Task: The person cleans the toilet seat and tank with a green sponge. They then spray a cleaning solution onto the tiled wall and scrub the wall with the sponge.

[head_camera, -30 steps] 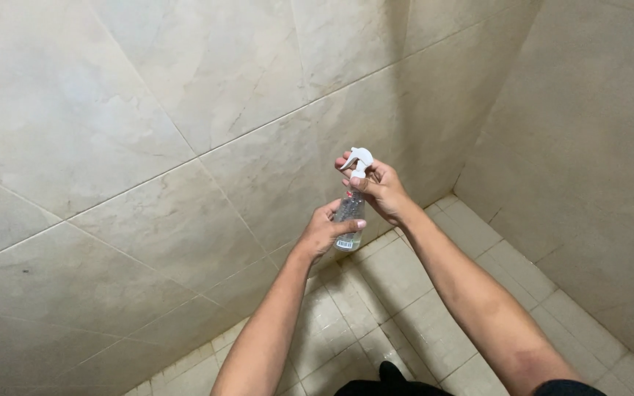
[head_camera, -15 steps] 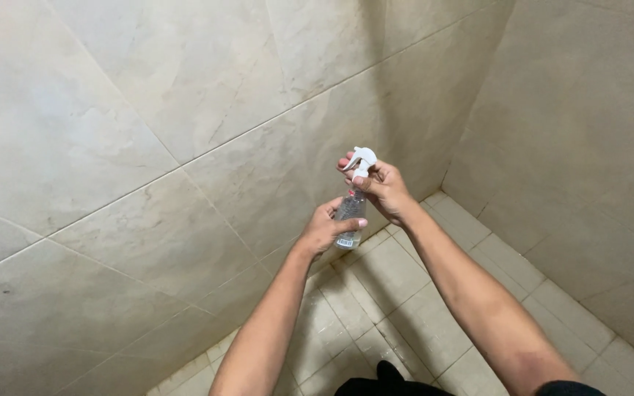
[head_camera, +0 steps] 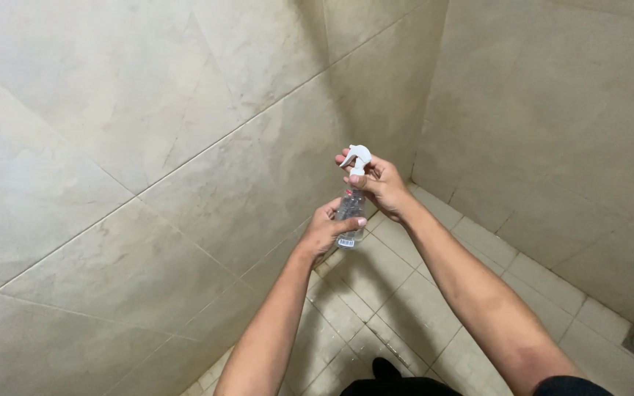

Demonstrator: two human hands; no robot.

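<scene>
1. A large tiled wall (head_camera: 148, 147) of pale beige stone fills the left half of the view, its big tiles crossed by thin slanting grout lines.
2. The person's left hand (head_camera: 323, 231) comes up from the lower middle on a bare forearm. Its fingers are curled round the lower body of a small clear spray bottle (head_camera: 349, 213), gripping it from the left side and from below.
3. The spray bottle is held in the air in front of the corner where the two walls meet, well above the floor, standing about upright. A small white label shows near its base, just beside the left hand's fingertips.
4. The bottle's white trigger head (head_camera: 357, 158) sits on top, its nozzle pointing towards the left wall.
5. The right hand (head_camera: 383, 183) closes round the neck of the bottle and the trigger head from the right, fingers wrapped behind it and the thumb at the front. Both hands touch the bottle at once, the right above the left.
6. A second tiled wall (head_camera: 552, 117) of the same beige stands on the right.
7. Below, a floor (head_camera: 434, 293) of smaller square tiles runs along the foot of both walls.
</scene>
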